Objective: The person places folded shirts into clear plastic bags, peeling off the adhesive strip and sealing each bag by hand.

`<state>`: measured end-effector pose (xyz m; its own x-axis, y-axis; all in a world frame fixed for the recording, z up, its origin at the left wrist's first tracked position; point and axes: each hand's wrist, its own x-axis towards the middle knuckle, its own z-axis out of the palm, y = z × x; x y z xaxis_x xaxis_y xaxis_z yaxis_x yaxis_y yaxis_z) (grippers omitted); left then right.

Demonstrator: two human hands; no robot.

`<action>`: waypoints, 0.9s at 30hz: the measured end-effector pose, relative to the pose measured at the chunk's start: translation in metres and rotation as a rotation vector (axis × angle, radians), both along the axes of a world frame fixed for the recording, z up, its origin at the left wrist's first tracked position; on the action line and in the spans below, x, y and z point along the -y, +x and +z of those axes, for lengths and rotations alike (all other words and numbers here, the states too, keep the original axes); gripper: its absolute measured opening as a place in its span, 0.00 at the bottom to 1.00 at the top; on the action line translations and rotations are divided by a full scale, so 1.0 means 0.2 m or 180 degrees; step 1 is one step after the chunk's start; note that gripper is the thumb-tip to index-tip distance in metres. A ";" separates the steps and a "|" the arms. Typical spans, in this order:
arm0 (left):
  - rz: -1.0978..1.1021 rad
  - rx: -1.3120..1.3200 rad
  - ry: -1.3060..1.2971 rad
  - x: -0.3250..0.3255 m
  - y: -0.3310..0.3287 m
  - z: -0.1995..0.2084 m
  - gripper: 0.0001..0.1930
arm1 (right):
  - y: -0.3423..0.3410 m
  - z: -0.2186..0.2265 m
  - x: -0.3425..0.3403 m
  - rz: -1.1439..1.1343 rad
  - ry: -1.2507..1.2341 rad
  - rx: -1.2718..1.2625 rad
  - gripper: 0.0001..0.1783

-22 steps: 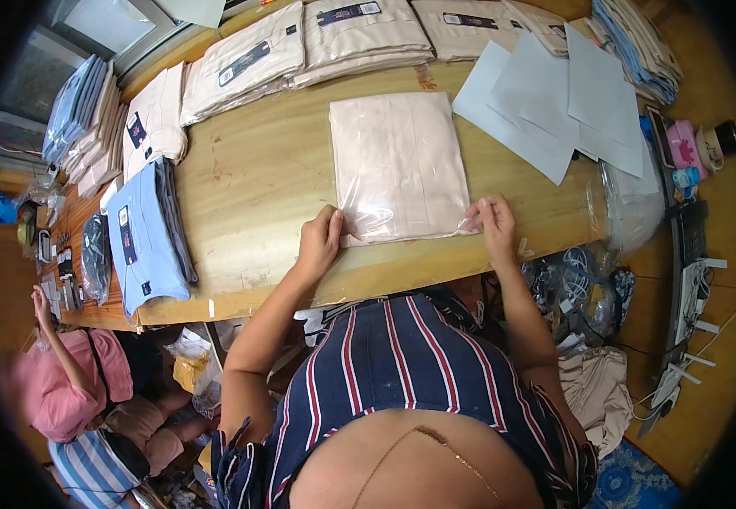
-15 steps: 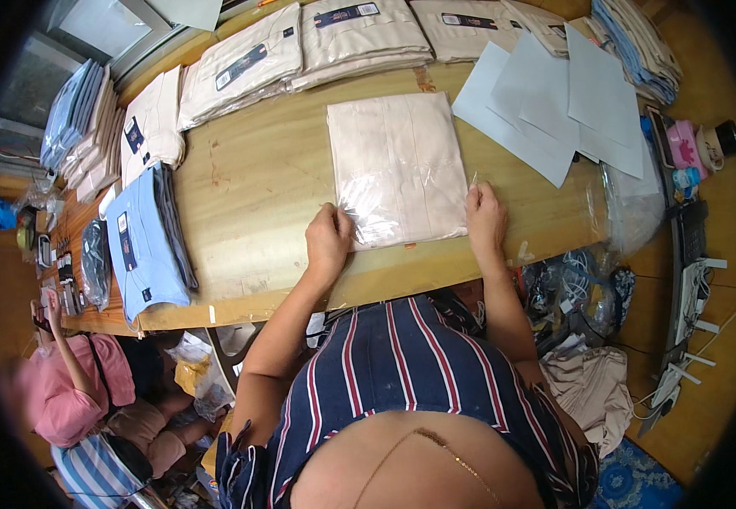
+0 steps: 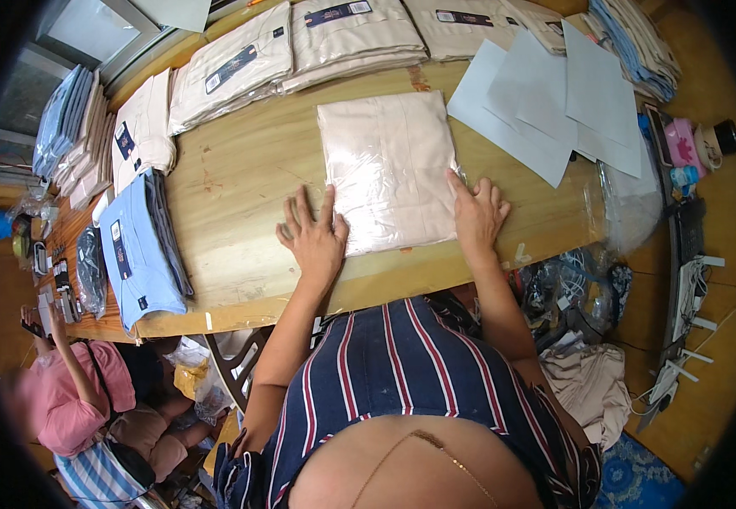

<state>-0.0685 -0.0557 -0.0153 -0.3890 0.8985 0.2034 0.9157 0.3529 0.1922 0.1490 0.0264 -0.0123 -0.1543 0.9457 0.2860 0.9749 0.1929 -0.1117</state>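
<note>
A pale beige folded garment (image 3: 392,170) in a clear plastic bag lies flat on the wooden table (image 3: 241,212) in front of me. At its near left edge my left hand (image 3: 315,231) rests with fingers spread, the index finger along the bag. My right hand (image 3: 478,216) is by the right edge, its index finger stretched out and touching the plastic. Neither hand grips anything. Light glints off wrinkles in the bag's near half.
Bagged beige garments with dark tags (image 3: 334,38) line the table's back. Blue folded garments (image 3: 143,254) lie at left. White sheets (image 3: 538,93) spread at right, near a keyboard (image 3: 686,220). At lower left a person in pink (image 3: 88,382) sits holding a phone.
Both hands have let go of the bag's near corners and opened, fingers now stretched along its sides. The seated person's arm has shifted slightly.
</note>
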 end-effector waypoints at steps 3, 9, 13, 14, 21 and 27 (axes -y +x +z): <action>0.0088 -0.0064 -0.0046 0.02 -0.01 -0.03 0.23 | -0.01 0.02 0.01 -0.0228 -0.0328 -0.0102 0.22; -0.0075 0.0605 0.0378 0.01 -0.03 0.02 0.28 | -0.02 0.09 0.01 0.0061 0.0047 -0.0075 0.24; -0.1371 0.0244 0.0039 -0.10 0.15 0.07 0.28 | -0.20 0.06 0.11 0.1307 -0.0068 -0.0304 0.28; -0.1253 0.0299 0.0047 -0.12 0.16 0.02 0.29 | -0.21 0.01 0.10 0.1267 -0.0188 -0.0428 0.28; -0.0405 0.0226 -0.0038 -0.08 0.15 -0.02 0.37 | -0.03 -0.04 0.03 0.0453 -0.0364 -0.0382 0.31; -0.0086 0.1005 0.0373 0.05 0.06 0.00 0.35 | 0.05 0.06 -0.01 0.0004 -0.0931 -0.1075 0.28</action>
